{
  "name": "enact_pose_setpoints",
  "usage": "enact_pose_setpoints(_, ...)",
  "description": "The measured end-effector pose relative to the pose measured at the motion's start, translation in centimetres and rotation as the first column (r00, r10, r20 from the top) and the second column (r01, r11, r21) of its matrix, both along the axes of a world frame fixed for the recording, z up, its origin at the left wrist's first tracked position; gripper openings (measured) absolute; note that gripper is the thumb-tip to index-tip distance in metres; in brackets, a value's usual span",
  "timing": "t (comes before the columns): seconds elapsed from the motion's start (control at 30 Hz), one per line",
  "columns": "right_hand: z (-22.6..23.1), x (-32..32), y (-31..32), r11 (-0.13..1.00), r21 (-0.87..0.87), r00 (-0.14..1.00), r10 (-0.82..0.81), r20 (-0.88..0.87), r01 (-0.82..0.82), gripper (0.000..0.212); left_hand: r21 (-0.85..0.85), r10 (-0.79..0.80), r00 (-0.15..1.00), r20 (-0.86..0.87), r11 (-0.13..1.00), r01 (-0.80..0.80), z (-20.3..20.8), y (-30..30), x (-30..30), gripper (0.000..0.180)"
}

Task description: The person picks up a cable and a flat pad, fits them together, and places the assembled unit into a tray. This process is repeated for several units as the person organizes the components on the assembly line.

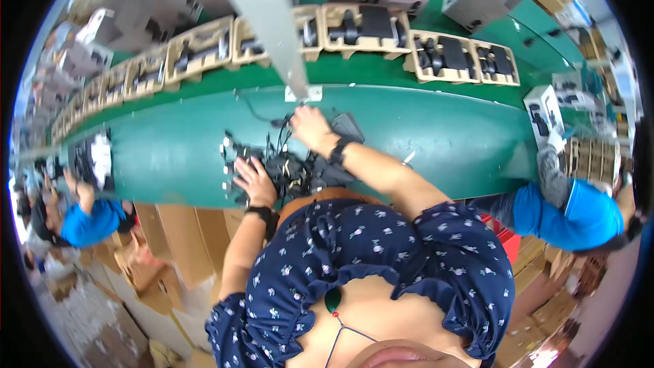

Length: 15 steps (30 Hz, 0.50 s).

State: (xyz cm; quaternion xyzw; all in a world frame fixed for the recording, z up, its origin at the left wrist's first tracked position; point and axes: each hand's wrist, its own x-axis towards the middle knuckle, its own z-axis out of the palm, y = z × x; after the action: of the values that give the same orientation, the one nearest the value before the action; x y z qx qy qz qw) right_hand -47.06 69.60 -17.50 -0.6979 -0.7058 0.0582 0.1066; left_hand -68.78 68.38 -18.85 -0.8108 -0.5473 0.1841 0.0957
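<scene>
Cable heap (289, 167): black, tangled, on the tabletop's (436, 140) near side
Left hand (255, 182): fingers spread at the heap's left
Right hand (313, 128): fingers bent, far side; cannot tell if holding
Risk: crossed cables may snag if tugged

On green tbl (443, 133), nr ctr: tangled blk cables (289, 170); just beyond, to R, dk flat pc (349, 127); L end, blk + white items (101, 158). Far side, green belt (340, 68) w/ tan trays (366, 46).

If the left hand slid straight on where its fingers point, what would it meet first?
The left hand would likely meet the black cables just beyond its fingertips; their height is unclear.
</scene>
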Motion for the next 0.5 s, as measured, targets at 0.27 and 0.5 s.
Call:
enact_pose_setpoints(0.27,-1.3,-2.3,1.4,0.997,-0.083,0.974,-0.013,-0.225,-0.005,0.018,-0.063,0.007,0.990,0.143,0.998,0.002,-2.9,-0.1,-1.9,0.063)
enact_pose_setpoints(0.5,3.7,-0.6,-1.6,0.997,0.073,0.990,0.008,-0.138,0.002,0.027,-0.321,0.007,0.897,0.442,0.935,0.151,2.7,4.8,-0.8,0.072)
